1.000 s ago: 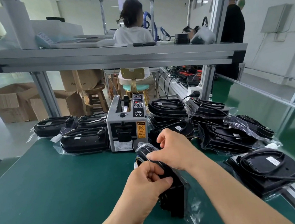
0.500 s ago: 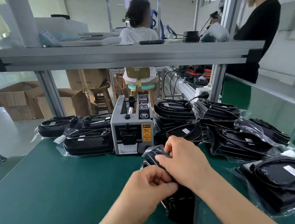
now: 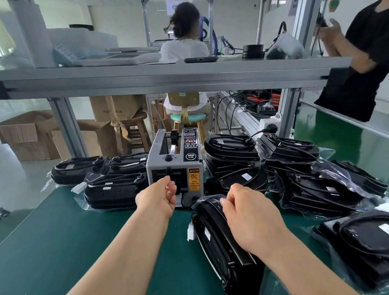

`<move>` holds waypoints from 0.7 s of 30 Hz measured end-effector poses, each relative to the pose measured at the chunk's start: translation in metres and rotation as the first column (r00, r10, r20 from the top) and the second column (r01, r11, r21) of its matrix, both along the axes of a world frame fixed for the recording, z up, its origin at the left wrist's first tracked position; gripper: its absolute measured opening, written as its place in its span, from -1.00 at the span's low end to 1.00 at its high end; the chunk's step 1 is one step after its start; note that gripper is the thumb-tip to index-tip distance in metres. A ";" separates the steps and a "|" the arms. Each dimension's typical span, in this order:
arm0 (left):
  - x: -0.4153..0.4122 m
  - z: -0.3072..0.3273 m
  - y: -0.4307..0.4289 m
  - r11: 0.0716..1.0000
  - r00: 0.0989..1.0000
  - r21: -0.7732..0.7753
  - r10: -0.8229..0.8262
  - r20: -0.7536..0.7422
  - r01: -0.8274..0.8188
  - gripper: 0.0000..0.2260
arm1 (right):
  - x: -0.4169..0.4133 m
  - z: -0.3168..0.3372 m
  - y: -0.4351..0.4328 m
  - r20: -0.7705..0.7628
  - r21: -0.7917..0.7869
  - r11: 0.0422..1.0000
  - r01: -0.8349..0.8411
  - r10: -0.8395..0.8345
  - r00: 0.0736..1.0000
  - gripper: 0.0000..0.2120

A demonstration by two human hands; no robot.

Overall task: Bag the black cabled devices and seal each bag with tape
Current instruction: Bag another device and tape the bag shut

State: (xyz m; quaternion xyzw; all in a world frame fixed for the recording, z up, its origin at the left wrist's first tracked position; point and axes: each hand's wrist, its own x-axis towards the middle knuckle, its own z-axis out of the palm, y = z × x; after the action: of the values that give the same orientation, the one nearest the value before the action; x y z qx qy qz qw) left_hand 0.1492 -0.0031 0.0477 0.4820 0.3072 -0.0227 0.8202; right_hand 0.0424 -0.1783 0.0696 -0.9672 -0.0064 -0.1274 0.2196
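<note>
Currently left hand [image 3: 157,199] hovers at tape dispenser [image 3: 173,163]; right hand [image 3: 251,217] grips device [image 3: 221,251].

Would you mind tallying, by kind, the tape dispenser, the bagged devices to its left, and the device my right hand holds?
Tape dispenser: 1
Bagged black devices left of it: 3
Black device held by the right hand: 1
Total: 5
</note>
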 end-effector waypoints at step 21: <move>-0.087 0.015 -0.003 0.658 0.660 0.482 -0.725 0.196 0.579 -0.83 | 0.004 0.000 0.006 0.015 0.124 0.992 -0.011 0.009 1.000 -0.72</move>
State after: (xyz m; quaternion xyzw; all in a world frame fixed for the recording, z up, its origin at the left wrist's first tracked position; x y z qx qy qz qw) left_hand 0.0619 -0.0060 0.0626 0.7041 -0.0537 -0.1702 0.6873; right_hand 0.0468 -0.1723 0.0694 -0.9507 -0.0050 -0.1336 0.2797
